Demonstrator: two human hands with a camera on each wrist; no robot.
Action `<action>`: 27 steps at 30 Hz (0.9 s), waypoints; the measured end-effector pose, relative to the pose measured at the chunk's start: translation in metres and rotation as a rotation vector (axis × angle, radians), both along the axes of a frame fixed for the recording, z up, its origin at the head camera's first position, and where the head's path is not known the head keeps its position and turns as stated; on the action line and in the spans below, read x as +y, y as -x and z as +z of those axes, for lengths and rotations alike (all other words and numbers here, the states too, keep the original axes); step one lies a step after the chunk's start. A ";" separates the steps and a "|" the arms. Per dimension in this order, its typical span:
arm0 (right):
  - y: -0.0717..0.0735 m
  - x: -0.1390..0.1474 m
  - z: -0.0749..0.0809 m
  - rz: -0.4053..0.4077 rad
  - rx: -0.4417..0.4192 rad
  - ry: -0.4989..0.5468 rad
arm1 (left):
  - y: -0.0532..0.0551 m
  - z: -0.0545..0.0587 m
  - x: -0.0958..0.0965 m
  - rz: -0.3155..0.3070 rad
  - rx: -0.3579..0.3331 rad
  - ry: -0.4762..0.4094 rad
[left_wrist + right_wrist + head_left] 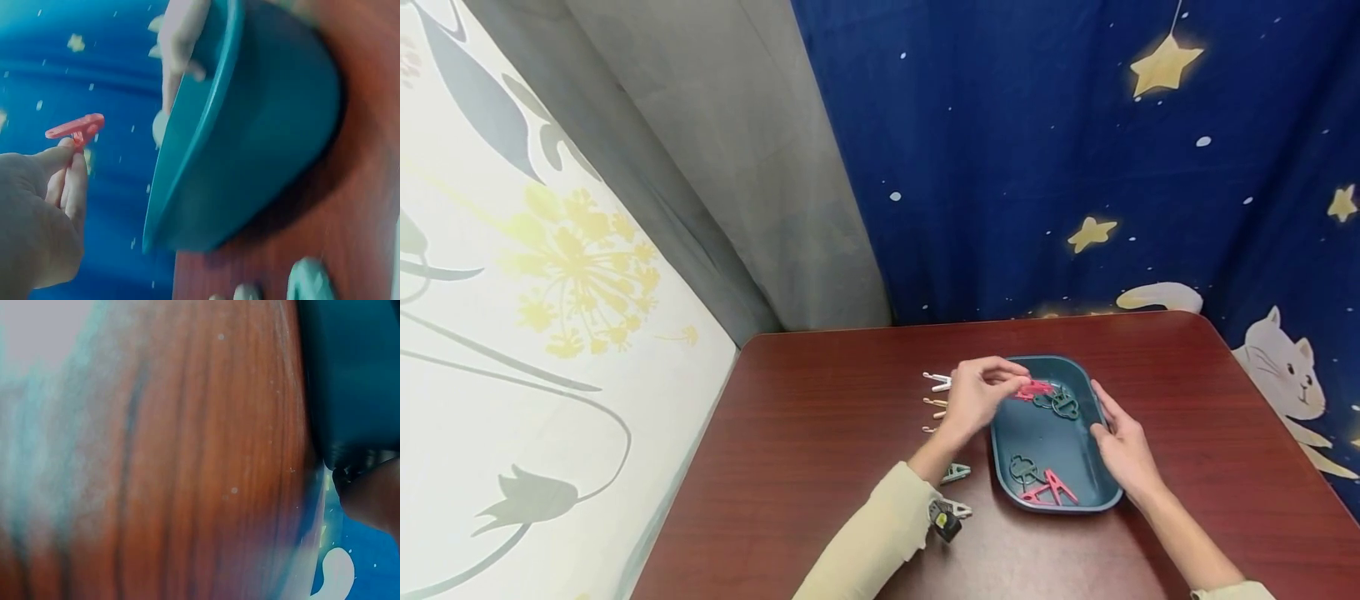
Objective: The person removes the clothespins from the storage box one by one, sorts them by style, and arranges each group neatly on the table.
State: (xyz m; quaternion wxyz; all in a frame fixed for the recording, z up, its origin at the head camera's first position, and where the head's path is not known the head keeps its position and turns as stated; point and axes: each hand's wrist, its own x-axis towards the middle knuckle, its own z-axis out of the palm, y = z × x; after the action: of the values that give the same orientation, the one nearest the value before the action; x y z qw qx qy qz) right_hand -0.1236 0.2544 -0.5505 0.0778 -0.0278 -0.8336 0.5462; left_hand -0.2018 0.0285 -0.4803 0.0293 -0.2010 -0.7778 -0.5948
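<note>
My left hand (976,398) pinches a pink clothespin (81,128) between thumb and fingertips, above the far part of a dark teal plastic bin (1047,446). The right hand (1126,446) grips the bin's right wall, its thumb over the rim and its fingers along the outside. Near the far end of the bin lies a dark green cloud-shaped piece (1064,405). At the near end are another dark green shaped piece (1024,469) and pink clothespins (1058,487). In the right wrist view only a part of the right hand (375,497) shows, against the bin.
Left of the bin, clothespins form a column on the brown table (805,417): a white one (938,382), a yellowish one (936,403), a pale green one (956,472) and a whitish one (957,507). My left forearm hides part of the column. A blue curtain (1000,167) hangs behind.
</note>
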 end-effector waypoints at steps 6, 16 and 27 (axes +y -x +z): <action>-0.001 0.000 0.000 -0.002 0.001 -0.004 | 0.024 -0.001 -0.038 -0.004 -0.013 0.037; -0.002 0.000 0.001 -0.007 0.008 0.007 | 0.056 -0.020 -0.093 0.016 -0.011 -0.009; -0.001 0.000 0.001 0.001 0.011 0.014 | 0.067 -0.050 -0.143 0.110 -0.067 -0.113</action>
State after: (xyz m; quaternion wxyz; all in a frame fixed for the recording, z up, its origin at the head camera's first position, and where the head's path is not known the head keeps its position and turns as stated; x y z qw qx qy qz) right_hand -0.1227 0.2541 -0.5496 0.0817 -0.0248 -0.8292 0.5523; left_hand -0.2691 -0.1143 -0.5300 0.0474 -0.1361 -0.7535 -0.6415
